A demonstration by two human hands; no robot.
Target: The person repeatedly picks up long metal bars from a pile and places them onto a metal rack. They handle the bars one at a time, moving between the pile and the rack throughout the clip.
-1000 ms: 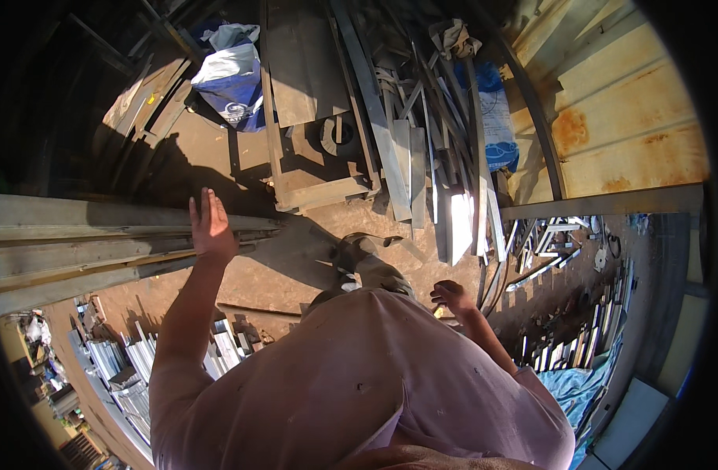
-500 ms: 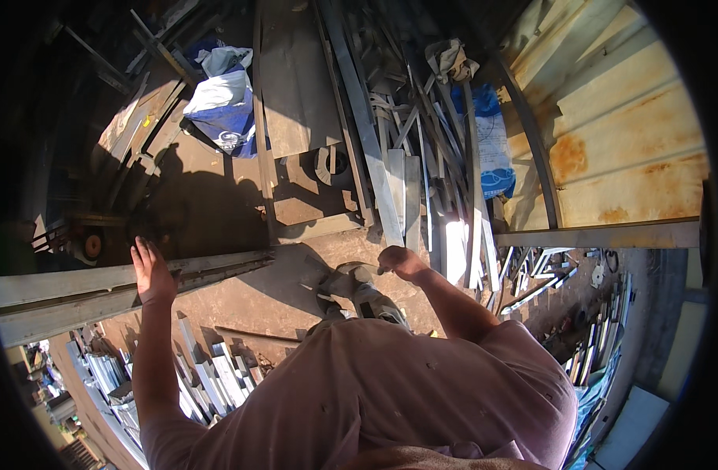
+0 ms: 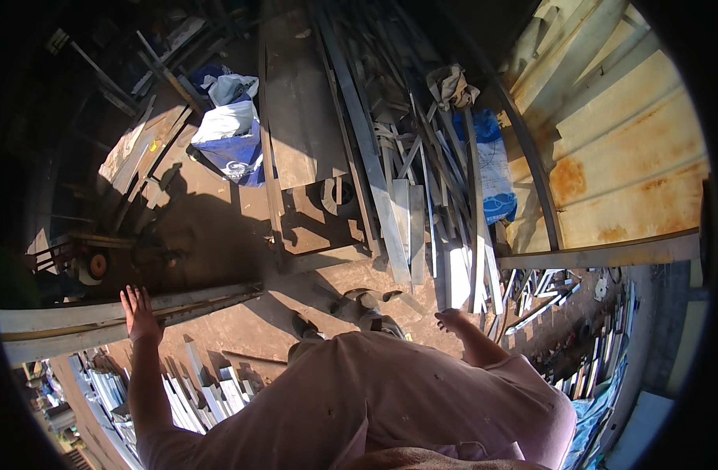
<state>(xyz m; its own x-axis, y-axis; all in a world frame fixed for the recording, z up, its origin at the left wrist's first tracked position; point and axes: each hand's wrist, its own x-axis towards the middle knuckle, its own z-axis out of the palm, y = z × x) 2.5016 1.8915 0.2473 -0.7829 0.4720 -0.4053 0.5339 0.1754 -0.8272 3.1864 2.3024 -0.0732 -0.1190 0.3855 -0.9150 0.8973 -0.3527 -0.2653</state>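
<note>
My left hand [image 3: 142, 315] lies with its fingers stretched out on a long pale metal beam [image 3: 61, 319] at the left, holding nothing. To the right of my body, my right hand [image 3: 454, 322] hangs in the air with its fingers loosely apart and nothing in it. The nearest things to it are the lower ends of several long metal strips [image 3: 478, 266], which lean and lie beyond it. My shoes [image 3: 378, 323] stand on the brown floor [image 3: 327, 290] between the two hands.
Cut metal profiles [image 3: 194, 399] stand upright at the lower left. A blue-and-white sack [image 3: 232, 145] and a dark flat panel [image 3: 300, 110] lie ahead. A small wheel [image 3: 97, 265] sits beyond the beam. At the right rises a rusty corrugated sheet [image 3: 609, 157], with metal scraps [image 3: 539, 294] below it.
My right hand has swung right and back toward my body, and its fingers have loosened. My left hand stays on the beam, with its fingers still stretched. The view has shifted a little.
</note>
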